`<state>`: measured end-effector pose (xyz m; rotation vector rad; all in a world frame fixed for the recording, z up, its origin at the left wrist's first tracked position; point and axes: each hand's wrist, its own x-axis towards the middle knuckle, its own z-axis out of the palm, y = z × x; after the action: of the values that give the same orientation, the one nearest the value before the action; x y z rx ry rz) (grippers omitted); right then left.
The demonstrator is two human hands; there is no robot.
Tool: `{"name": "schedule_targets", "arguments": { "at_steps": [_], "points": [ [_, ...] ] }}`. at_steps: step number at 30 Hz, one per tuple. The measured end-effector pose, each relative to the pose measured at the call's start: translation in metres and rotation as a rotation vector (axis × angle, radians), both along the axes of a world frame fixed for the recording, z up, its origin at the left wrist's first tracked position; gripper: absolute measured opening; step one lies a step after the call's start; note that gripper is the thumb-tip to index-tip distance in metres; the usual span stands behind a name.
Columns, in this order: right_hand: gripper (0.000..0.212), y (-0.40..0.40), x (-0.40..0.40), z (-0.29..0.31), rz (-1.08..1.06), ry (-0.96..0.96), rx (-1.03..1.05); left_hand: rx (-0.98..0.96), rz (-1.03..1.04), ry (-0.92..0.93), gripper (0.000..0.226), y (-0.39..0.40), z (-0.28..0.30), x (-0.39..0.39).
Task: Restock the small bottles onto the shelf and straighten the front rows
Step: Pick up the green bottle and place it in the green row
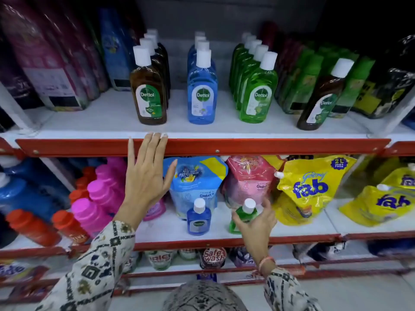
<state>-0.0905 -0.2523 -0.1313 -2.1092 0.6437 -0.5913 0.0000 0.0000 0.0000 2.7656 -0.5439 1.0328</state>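
My right hand (256,223) grips a small green bottle (243,215) with a white cap, at the front of the lower shelf (303,235). A small blue bottle (199,217) stands upright just left of it on the same shelf. My left hand (146,173) is spread flat, fingertips resting on the red front lip of the upper shelf (269,145). On that upper shelf stand rows of larger bottles: brown (148,88), blue (202,90) and green (258,90). A single brown bottle (321,97) stands further right.
Blue (195,178) and pink (247,178) refill pouches stand behind the small bottles, yellow pouches (312,189) to the right, pink (101,194) and red bottles (31,227) to the left. Tall dark packs flank the upper rows. More products sit on a shelf below.
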Motion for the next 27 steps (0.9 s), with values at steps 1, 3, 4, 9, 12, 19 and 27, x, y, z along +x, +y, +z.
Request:
{"name": "schedule_targets", "arguments": {
  "at_steps": [1,3,4,9,12,19,27],
  "points": [
    [0.098,0.002,0.0,-0.004,-0.021,0.04,0.066,-0.023,-0.002,-0.012,0.059,-0.002,0.0,0.001],
    [0.097,0.006,0.001,-0.013,-0.057,0.111,0.147,-0.055,0.003,-0.024,0.057,-0.004,0.002,0.003],
    [0.095,0.008,0.002,-0.018,-0.068,0.138,0.174,-0.056,0.01,-0.026,0.056,-0.006,0.002,0.002],
    [0.074,0.01,0.005,-0.034,-0.089,0.112,0.199,-0.067,-0.013,-0.047,0.055,-0.003,-0.002,0.004],
    [0.073,0.008,0.002,-0.028,-0.082,0.076,0.171,-0.052,-0.021,-0.055,0.055,-0.002,-0.002,0.004],
    [0.079,0.003,-0.002,0.054,0.042,-0.217,0.114,-0.081,-0.023,-0.078,0.055,-0.003,-0.003,0.004],
    [0.074,-0.001,0.014,0.177,0.097,-0.522,0.002,-0.08,-0.01,-0.068,0.057,-0.003,-0.003,0.003]
  ]
}}
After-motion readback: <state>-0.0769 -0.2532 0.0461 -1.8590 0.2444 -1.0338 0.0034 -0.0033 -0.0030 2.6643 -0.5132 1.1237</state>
